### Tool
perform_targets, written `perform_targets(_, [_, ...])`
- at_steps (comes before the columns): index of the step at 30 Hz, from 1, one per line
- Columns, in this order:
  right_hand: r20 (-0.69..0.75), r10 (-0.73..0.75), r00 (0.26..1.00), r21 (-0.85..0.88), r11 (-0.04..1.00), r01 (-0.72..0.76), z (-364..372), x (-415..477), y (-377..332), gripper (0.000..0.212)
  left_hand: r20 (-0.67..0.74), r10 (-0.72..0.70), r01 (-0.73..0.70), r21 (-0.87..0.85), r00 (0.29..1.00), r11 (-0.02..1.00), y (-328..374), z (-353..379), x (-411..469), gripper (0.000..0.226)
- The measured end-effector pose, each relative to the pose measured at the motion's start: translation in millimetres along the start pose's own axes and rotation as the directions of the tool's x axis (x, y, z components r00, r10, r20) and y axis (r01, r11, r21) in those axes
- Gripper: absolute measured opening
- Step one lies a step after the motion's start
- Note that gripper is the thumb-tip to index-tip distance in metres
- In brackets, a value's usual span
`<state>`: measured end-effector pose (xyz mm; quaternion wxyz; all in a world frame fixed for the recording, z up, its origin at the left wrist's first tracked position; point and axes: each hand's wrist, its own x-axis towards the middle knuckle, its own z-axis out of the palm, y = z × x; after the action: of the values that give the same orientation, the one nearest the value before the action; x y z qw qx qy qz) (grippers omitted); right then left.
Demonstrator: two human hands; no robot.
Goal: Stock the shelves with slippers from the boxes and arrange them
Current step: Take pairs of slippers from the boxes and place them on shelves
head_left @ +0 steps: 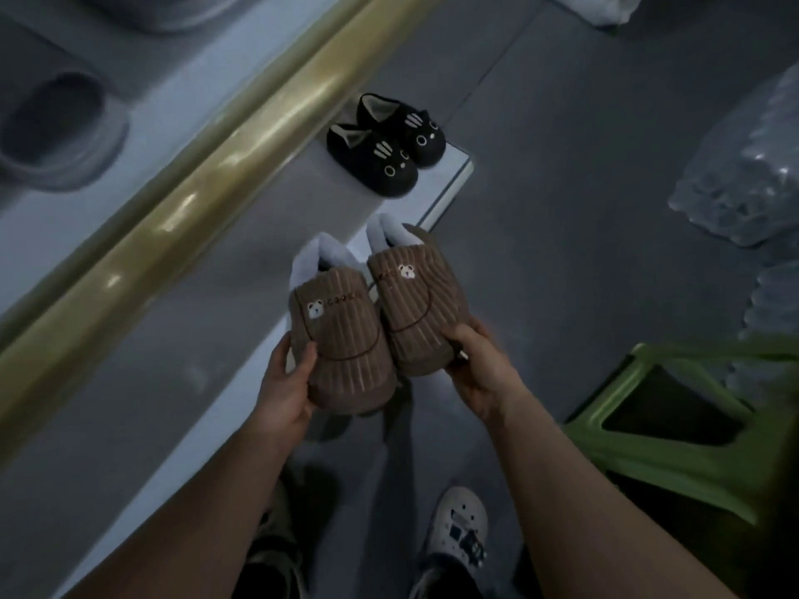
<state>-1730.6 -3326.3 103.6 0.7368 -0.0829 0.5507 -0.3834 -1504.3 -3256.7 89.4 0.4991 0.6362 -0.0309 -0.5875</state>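
Observation:
Two brown ribbed slippers with small bear faces and pale lining are held side by side just above the low white shelf [268,373]. My left hand [287,382] grips the toe end of the left brown slipper [341,339]. My right hand [480,365] grips the toe end of the right brown slipper [419,304]. Farther along the same shelf stands a pair of black slippers with cat faces [387,144], toes toward the shelf edge.
A gold-coloured rail [207,175] runs diagonally above the shelf, with grey slippers [56,131] on the upper shelf at left. A green plastic stool [674,425] stands at right, clear plastic bags [743,166] beyond it. My feet, one in a white clog [458,529], are on the grey floor.

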Motion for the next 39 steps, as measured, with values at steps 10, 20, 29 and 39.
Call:
perform_targets(10, [0.108, -0.097, 0.989, -0.195, 0.974, 0.116, 41.4, 176.4, 23.8, 0.035, -0.066, 0.289, -0.294, -0.100, 0.955, 0.950, 9.3, -16.0, 208.9, 0.053])
perform_targets(20, [0.199, -0.244, 0.949, -0.286, 0.912, 0.294, 88.9, 284.4, 41.5, 0.019, -0.339, 0.521, -0.532, 0.069, 0.783, 0.844, 26.4, -25.3, 333.7, 0.061])
perform_targets(29, [0.175, -0.404, 0.898, -0.497, 0.751, 0.435, 68.9, 300.9, 46.3, 0.040, -0.439, 0.537, -0.365, 0.418, 0.720, 0.832, 18.3, -17.5, 337.2, 0.053])
perform_targets(39, [0.171, -0.505, 0.846, -0.589, 0.636, 0.498, 63.2, 307.8, 45.8, 0.036, -0.522, 0.585, -0.351, 0.482, 0.621, 0.803, 10.1, -6.7, 319.9, 0.049])
